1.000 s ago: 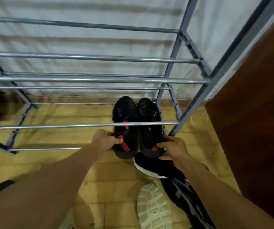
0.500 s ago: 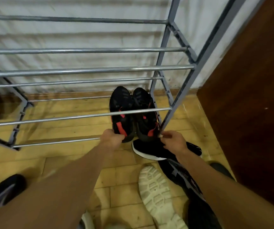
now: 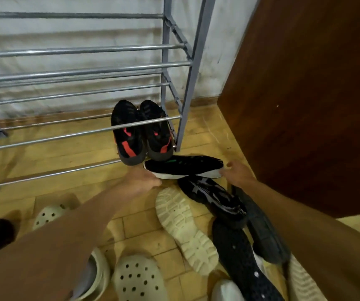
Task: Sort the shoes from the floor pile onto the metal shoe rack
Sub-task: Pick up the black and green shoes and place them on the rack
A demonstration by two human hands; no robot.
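Observation:
The grey metal shoe rack [image 3: 77, 135] stands against the wall. A pair of black shoes with red marks [image 3: 131, 137] sits on its lowest bars at the right end. Just in front, on the floor, a black shoe with a white sole [image 3: 183, 166] lies sideways. My left hand [image 3: 141, 181] is at this shoe's left end, its fingers hidden from view. At the shoe's right end is my right hand [image 3: 237, 172], thumb spread and fingers relaxed. Neither hand holds the red-marked pair.
The floor pile lies near me: an upturned cream-soled shoe [image 3: 185, 227], a black shoe with grey stripes [image 3: 211, 192], a black knit shoe [image 3: 240, 253] and pale clogs [image 3: 137, 279]. A brown wooden cabinet [image 3: 305, 105] closes off the right side.
Both hands let go of the red-marked pair, which stays on the lowest bars, and drew back to the ends of the white-soled black shoe. The view tilted down and right.

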